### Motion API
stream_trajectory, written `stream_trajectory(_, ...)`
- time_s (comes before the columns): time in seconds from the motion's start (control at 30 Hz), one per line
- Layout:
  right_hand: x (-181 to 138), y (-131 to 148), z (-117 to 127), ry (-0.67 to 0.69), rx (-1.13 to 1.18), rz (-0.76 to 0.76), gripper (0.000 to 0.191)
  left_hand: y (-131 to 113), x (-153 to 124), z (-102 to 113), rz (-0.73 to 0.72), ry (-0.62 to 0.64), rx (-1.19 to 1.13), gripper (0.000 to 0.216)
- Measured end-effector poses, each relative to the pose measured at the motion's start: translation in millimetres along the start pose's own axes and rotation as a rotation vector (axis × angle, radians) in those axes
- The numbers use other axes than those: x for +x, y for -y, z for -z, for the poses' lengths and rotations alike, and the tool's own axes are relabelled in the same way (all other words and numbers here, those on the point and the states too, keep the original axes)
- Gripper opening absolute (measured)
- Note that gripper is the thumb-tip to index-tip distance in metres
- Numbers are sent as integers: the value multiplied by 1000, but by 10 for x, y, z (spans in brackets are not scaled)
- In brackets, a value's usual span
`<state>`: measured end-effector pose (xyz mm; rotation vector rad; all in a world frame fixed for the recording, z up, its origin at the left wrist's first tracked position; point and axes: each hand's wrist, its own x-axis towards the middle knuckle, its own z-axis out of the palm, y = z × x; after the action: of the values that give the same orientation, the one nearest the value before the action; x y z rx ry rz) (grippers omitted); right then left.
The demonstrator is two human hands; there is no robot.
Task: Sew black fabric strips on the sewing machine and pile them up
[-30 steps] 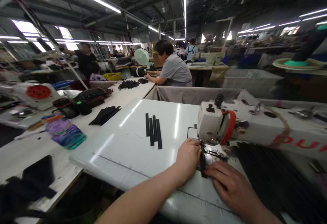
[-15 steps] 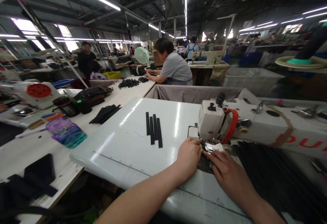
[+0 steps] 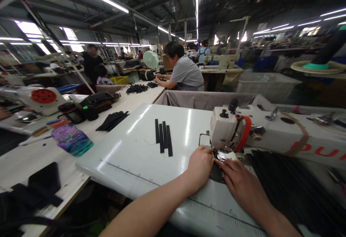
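My left hand and my right hand lie side by side on the white table, just in front of the white sewing machine. Both press on a black strip piece that runs under the machine's presser foot. The left hand's fingers curl down onto the strip's left edge; the right hand's fingers lie flat on it. Three finished black strips lie in a row to the left of the machine.
A heap of black strips fills the table's right side. A second table on the left carries a tinted plastic bottle, more black pieces and bags. Other people work at benches behind, beyond a grey cloth bin.
My right hand slid forward along the black strip, toward the presser foot, and now covers most of it. The left hand stayed where it was.
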<state>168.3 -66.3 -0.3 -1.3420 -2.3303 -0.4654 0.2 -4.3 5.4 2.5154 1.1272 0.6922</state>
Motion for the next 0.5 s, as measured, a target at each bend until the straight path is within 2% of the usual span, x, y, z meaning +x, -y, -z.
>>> stream_trajectory(0.13, -19, -4, 3, -21, -1, 27, 35, 47, 29, 75, -3, 31, 22, 25)
stream_trajectory(0.27, -33, 13, 23, -50, 11, 25, 33, 246, 256, 177, 32, 25, 63, 16)
stream_trajectory(0.43, -56, 32, 33, -81, 67, -4, 28, 536, 601, 307, -277, 225, 158, 15)
stream_trajectory(0.5, -69, 31, 26, -95, 77, -13, 28, 602, 678, 433, -233, 256, 180, 12)
